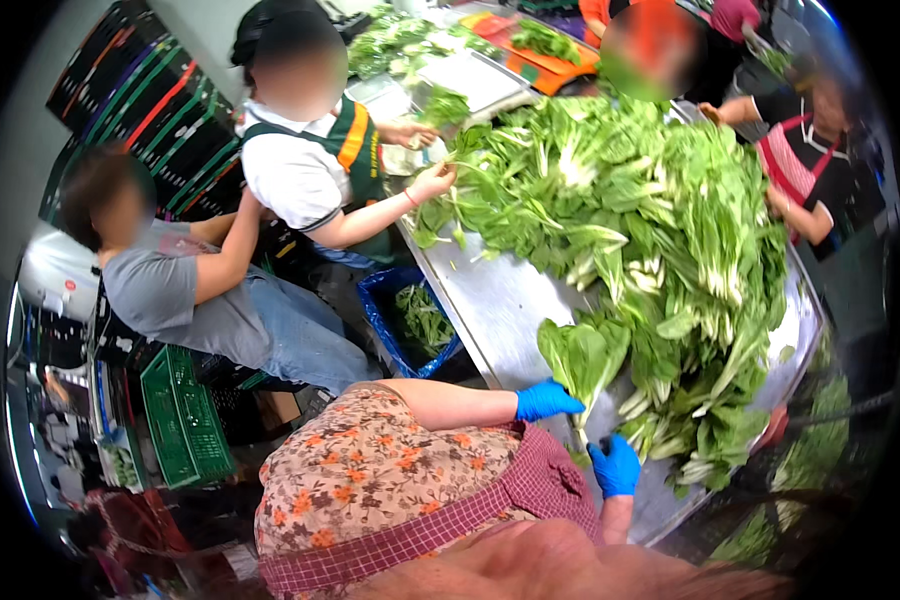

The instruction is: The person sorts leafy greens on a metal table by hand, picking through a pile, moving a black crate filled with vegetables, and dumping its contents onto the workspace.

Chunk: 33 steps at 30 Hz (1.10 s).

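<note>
My left hand (pixel 549 400), in a blue glove, grips the pale stems of a leafy green plant (pixel 586 358) that looks like bok choy. Its leaves point away from me, and its root end points toward my body. My right hand (pixel 615 466), also gloved in blue, is at that root end with bent fingers; whether it pinches the stem or holds anything small cannot be made out. Both hands are over the near edge of a metal table (pixel 487 289). Beyond them lies a large heap of the same leafy greens (pixel 645 202).
A blue-lined bin (pixel 412 322) with leaf scraps stands left of the table. Beside it are a person in a green apron (pixel 300 165) handling greens and a person in grey (pixel 172 292). Another person (pixel 810 165) stands across. Green crate (pixel 184 420) and stacked black crates (pixel 150 97) are left.
</note>
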Each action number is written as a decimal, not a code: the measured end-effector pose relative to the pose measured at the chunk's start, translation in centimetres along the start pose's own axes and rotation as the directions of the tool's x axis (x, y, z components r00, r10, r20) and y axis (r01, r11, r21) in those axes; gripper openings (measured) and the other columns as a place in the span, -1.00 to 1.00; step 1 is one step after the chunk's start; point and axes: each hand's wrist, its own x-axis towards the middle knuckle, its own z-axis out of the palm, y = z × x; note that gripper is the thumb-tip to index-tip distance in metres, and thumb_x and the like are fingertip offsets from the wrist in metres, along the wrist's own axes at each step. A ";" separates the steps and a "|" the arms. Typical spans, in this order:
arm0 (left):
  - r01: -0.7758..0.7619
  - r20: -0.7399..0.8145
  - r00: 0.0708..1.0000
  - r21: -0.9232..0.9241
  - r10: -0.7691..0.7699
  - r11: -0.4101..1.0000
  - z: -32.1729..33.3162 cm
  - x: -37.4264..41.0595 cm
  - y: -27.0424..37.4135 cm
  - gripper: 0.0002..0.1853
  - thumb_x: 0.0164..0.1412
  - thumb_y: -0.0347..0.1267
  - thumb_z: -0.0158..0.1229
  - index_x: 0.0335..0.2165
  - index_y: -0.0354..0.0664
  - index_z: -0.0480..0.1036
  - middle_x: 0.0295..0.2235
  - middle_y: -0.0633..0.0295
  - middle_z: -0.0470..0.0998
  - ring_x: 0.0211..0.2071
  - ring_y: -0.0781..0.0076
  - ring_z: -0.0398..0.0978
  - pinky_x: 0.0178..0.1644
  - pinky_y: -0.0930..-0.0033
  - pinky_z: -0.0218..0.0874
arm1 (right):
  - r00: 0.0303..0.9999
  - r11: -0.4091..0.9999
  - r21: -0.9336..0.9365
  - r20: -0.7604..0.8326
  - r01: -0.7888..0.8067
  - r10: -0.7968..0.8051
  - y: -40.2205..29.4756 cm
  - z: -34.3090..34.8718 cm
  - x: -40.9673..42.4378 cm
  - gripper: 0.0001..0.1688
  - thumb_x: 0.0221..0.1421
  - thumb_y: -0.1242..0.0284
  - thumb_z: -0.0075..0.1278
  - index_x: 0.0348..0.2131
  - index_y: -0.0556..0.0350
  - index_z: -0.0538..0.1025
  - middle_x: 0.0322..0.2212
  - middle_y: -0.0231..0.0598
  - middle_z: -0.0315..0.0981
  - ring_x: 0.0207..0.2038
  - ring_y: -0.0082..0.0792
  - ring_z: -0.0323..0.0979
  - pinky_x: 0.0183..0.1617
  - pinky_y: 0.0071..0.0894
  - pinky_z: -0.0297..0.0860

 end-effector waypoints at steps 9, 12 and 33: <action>-0.342 -0.088 0.921 0.283 0.379 0.896 0.1 0.8 0.4 -0.44 0.05 -0.33 0.19 0.04 -0.25 0.32 -0.04 -0.01 0.47 -0.03 0.24 0.44 0.00 0.21 0.28 | 0.760 0.757 -0.190 -0.071 0.625 -0.646 -13.4 -17.1 -0.5 -0.46 -0.17 0.15 0.24 -0.21 0.04 0.50 -0.44 -0.15 0.48 -0.40 -0.08 0.45 -0.35 -0.13 0.30; -0.083 -0.073 0.995 -0.122 0.074 0.989 0.1 -0.4 3.3 -0.50 0.13 -0.33 0.16 0.04 -0.26 0.32 -0.04 0.01 0.46 -0.04 0.31 0.43 -0.01 0.24 0.30 | 0.672 0.671 -0.203 -0.073 0.713 -0.737 -21.1 -22.6 -3.0 -0.69 -0.06 0.22 0.13 -0.39 0.01 0.44 -0.50 -0.25 0.38 -0.38 -0.12 0.37 -0.31 -0.18 0.22; -0.121 -0.102 0.990 -0.237 0.100 0.964 -0.3 2.3 5.8 -0.53 0.21 -0.44 0.11 0.07 -0.28 0.23 -0.09 0.10 0.47 -0.18 0.39 0.48 -0.12 0.37 0.39 | 0.674 0.658 -0.441 -0.148 0.610 -0.723 -23.7 -25.5 -10.7 -0.44 -0.10 -0.02 0.06 -0.33 0.09 0.52 -0.52 -0.26 0.40 -0.44 -0.18 0.38 -0.34 -0.24 0.25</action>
